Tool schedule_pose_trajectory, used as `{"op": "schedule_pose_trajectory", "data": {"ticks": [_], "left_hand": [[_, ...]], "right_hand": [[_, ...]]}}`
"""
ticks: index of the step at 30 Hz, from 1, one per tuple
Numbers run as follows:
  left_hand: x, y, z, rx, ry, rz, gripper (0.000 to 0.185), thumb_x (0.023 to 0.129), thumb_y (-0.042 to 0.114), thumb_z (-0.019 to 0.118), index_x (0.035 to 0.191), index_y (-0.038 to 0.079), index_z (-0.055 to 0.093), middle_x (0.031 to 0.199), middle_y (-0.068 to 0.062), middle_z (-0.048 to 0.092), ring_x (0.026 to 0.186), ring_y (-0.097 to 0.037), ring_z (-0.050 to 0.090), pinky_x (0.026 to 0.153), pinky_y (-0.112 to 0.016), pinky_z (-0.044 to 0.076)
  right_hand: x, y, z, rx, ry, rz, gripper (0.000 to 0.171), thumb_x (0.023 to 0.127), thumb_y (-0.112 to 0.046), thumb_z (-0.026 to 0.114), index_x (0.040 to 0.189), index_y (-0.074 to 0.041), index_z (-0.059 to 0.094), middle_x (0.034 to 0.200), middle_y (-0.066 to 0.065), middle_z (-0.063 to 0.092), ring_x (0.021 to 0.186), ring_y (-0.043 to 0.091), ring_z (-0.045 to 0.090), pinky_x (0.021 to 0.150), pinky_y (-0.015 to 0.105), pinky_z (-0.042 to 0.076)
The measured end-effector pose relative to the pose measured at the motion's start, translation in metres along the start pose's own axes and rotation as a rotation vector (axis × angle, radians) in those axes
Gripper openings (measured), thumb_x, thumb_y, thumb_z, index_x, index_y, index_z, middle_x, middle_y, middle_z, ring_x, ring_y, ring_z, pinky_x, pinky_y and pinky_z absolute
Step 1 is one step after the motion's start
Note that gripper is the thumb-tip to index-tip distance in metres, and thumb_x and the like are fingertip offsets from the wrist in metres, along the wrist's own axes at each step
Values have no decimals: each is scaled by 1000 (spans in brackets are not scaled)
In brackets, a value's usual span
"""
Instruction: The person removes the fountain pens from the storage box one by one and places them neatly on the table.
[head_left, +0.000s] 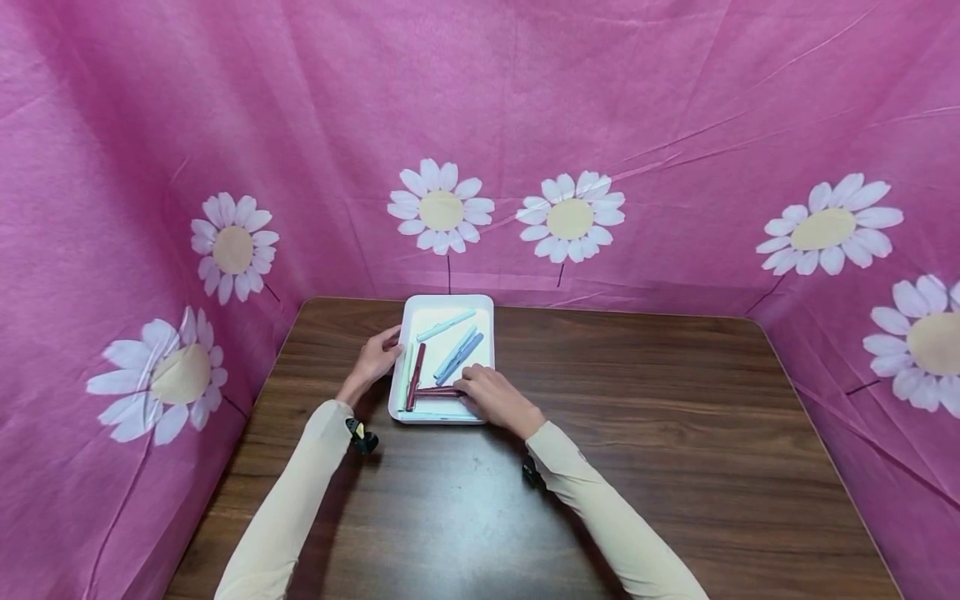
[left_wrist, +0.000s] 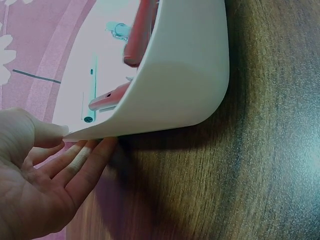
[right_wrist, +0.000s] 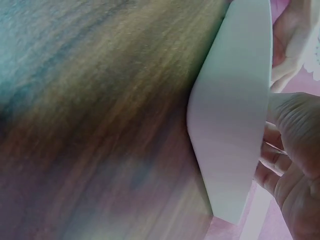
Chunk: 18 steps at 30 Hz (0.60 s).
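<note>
Currently, a white tray sits just below the frame's centre. At its left side, the left hand pinches the rim; at lower right, the right hand pinches a crosswise dark red pen below blue pens.

Shallow white tray with one dark red pen crosswise inside, near its front edge
</note>
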<state>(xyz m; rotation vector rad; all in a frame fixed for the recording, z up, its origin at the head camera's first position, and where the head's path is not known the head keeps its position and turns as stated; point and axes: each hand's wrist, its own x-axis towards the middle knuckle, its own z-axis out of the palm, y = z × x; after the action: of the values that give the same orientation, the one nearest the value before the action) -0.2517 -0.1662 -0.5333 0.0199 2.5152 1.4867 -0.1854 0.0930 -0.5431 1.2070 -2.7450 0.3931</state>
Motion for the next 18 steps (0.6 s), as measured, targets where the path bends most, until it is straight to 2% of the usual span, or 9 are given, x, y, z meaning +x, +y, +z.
{"op": "schedule_pose_trajectory", "data": {"ticks": [9, 18], "left_hand": [[1, -1, 0, 7, 4, -2, 53, 108, 5, 52, 159, 2, 41, 147, -31, 55, 134, -43, 56, 110, -51, 52], [1, -2, 0, 11, 6, -3, 52, 108, 6, 52, 159, 3, 42, 146, -31, 57, 132, -42, 58, 106, -50, 55]], "right_hand": [[0, 1, -7, 54, 85, 34, 10, 99, -6, 69, 107, -3, 74, 96, 8, 67, 88, 23, 63, 77, 35, 58], [-1, 6, -10, 68, 196, 101, 14, 97, -8, 74, 110, -3, 75, 98, 8, 66, 91, 24, 64, 80, 37, 59]]}}
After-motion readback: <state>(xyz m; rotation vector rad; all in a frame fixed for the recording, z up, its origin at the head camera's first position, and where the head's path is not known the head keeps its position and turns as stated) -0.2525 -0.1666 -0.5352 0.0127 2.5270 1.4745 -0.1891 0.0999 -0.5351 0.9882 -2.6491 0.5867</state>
